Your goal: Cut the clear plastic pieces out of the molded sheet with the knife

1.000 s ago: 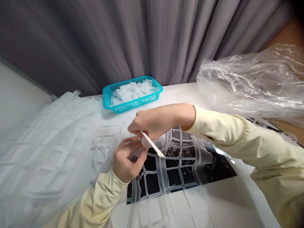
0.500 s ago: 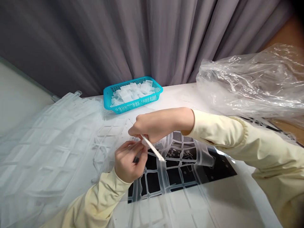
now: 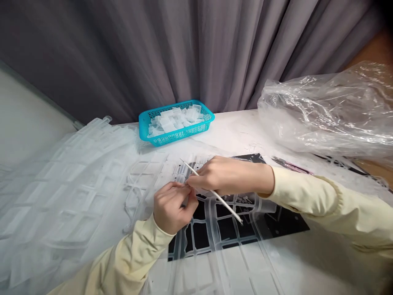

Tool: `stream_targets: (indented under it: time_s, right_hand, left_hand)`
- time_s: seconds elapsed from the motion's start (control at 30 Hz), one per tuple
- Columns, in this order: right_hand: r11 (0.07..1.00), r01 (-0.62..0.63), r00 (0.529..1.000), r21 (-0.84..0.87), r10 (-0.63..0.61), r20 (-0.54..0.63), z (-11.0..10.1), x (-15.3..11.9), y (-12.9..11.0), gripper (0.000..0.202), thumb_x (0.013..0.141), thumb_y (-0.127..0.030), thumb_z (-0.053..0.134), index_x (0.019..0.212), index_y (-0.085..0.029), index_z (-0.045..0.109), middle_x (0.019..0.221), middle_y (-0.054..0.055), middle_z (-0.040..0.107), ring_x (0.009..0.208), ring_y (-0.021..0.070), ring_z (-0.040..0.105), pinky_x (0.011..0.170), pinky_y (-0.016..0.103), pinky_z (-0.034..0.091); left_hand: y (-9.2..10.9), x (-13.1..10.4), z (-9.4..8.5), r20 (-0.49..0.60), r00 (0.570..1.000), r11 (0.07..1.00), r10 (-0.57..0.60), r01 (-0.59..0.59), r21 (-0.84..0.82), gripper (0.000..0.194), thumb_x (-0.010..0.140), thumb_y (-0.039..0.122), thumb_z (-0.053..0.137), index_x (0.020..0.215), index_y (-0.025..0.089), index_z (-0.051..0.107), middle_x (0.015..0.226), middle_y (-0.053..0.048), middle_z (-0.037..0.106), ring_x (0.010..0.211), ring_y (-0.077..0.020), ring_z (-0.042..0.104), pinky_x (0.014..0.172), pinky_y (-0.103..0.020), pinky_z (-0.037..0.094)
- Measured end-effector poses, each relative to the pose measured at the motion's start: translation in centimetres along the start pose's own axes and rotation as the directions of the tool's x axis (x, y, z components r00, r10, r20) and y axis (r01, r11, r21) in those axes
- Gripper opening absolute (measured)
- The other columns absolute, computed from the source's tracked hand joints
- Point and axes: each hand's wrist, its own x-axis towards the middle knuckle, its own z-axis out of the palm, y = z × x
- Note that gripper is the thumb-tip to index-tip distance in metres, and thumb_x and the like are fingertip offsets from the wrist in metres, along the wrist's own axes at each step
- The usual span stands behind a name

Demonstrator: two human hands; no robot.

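Observation:
My right hand (image 3: pixel 211 176) is closed round a thin white stick tool (image 3: pixel 229 208), whose fine dark tip points up and left, away from me. Its fingertips meet those of my left hand (image 3: pixel 174 203), which is pinched on something too small to make out. Both hands are above a translucent plastic grid sheet (image 3: pixel 211 223), which lies over a black mat (image 3: pixel 287 223). Small clear bits rest on the mat, right of the hands.
A blue basket (image 3: pixel 184 133) of clear plastic pieces stands at the back. Stacked translucent sheets (image 3: pixel 73 196) cover the left side. Crumpled clear plastic film (image 3: pixel 325 110) lies back right, with pink-handled tweezers (image 3: pixel 291 165) in front. A grey curtain (image 3: pixel 172 53) hangs behind.
My right hand has moved right and turned, so the stick's fine tip now shows beyond the fingers. The tweezers have come into sight. The view has shifted slightly.

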Motion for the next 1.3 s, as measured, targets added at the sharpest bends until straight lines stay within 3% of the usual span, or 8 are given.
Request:
stream_targets:
  time_s: [0.27,0.47,0.57,0.8,0.9,1.0,1.17,1.3]
  right_hand:
    - [0.978,-0.027,0.972,0.208,0.074,-0.222,3.4,-1.6,0.0,0.019,0.092,-0.016,0.037,0.101,-0.010,0.053,0.065,0.004,0.059,0.059,0.0131,0.055,0.054,0.024,0.037]
    - [0.894,-0.025,0.893,0.448,0.221,-0.391,5.6,-2.0,-0.7,0.020,0.091,-0.016,0.037,0.104,-0.010,0.050,0.071,0.004,0.062,0.057,0.0104,0.054,0.054,0.021,0.042]
    - [0.848,-0.013,0.853,0.530,0.287,-0.437,6.2,-1.9,-0.9,0.012,0.091,-0.019,0.039,0.089,-0.014,0.050,0.068,0.003,0.060,0.056,0.0089,0.054,0.054,0.020,0.042]
    - [0.726,-0.080,0.831,0.683,0.427,-0.357,6.5,-2.0,-0.7,0.025,0.088,-0.024,0.046,0.066,-0.020,0.034,0.070,0.002,0.062,0.058,0.0087,0.057,0.050,0.019,0.039]
    - [0.695,-0.198,0.758,0.691,0.555,-0.341,6.0,-2.9,0.4,0.027,0.086,-0.026,0.048,0.065,-0.021,0.033,0.061,-0.002,0.056,0.057,0.0108,0.059,0.049,0.019,0.038]
    - [0.621,-0.262,0.694,0.738,0.653,-0.303,4.8,-3.9,1.3,0.032,0.086,-0.030,0.049,0.063,-0.022,0.028,0.057,-0.002,0.047,0.078,0.0193,0.066,0.047,0.019,0.036]
    - [0.537,-0.176,0.762,0.825,0.605,-0.231,2.9,-4.3,0.8,0.036,0.085,-0.028,0.051,0.063,-0.023,0.024,0.057,-0.003,0.038,0.093,0.0264,0.064,0.051,0.020,0.037]
    - [0.464,-0.138,0.784,0.875,0.592,-0.190,2.3,-3.8,-0.4,0.034,0.086,-0.029,0.051,0.064,-0.023,0.026,0.063,0.000,0.047,0.101,0.0261,0.062,0.055,0.022,0.040]
  left_hand:
    - [0.1,-0.4,0.2,0.011,1.000,1.000,-0.006,0.006,-0.012,0.018,0.074,0.008,0.052,0.057,0.014,0.055,0.050,0.000,0.060,0.047,-0.0109,0.056,0.058,-0.027,0.051]
    - [0.3,-0.7,0.4,0.022,0.999,1.000,-0.024,0.024,-0.013,0.022,0.073,0.006,0.054,0.053,0.014,0.053,0.048,0.001,0.060,0.046,-0.0100,0.057,0.059,-0.026,0.050]
    - [0.4,-0.5,0.4,0.026,0.999,1.000,-0.021,0.021,-0.013,0.022,0.074,0.006,0.053,0.054,0.015,0.054,0.050,0.002,0.061,0.046,-0.0100,0.058,0.060,-0.026,0.050]
    - [0.4,-0.4,0.2,0.039,0.999,1.000,-0.018,0.019,-0.024,0.022,0.075,0.006,0.051,0.055,0.016,0.056,0.054,0.001,0.065,0.051,-0.0111,0.062,0.060,-0.026,0.051]
    - [0.6,-0.8,0.1,0.037,0.998,0.999,0.042,-0.041,-0.030,0.016,0.073,0.004,0.051,0.067,0.015,0.062,0.074,-0.004,0.072,0.069,-0.0159,0.068,0.063,-0.026,0.051]
    - [0.8,-1.1,0.1,0.037,0.994,0.994,0.100,-0.099,-0.041,0.016,0.071,0.002,0.053,0.075,0.012,0.064,0.084,-0.009,0.072,0.080,-0.0203,0.069,0.063,-0.028,0.052]
    - [0.9,-0.9,0.2,0.071,0.993,0.994,0.096,-0.092,-0.057,0.014,0.072,0.006,0.054,0.077,0.014,0.065,0.084,-0.006,0.072,0.082,-0.0214,0.068,0.067,-0.030,0.052]
    - [0.8,-0.8,0.0,0.066,0.997,0.998,0.033,-0.029,-0.056,0.007,0.076,0.012,0.058,0.080,0.016,0.063,0.079,-0.004,0.072,0.079,-0.0191,0.068,0.069,-0.029,0.051]
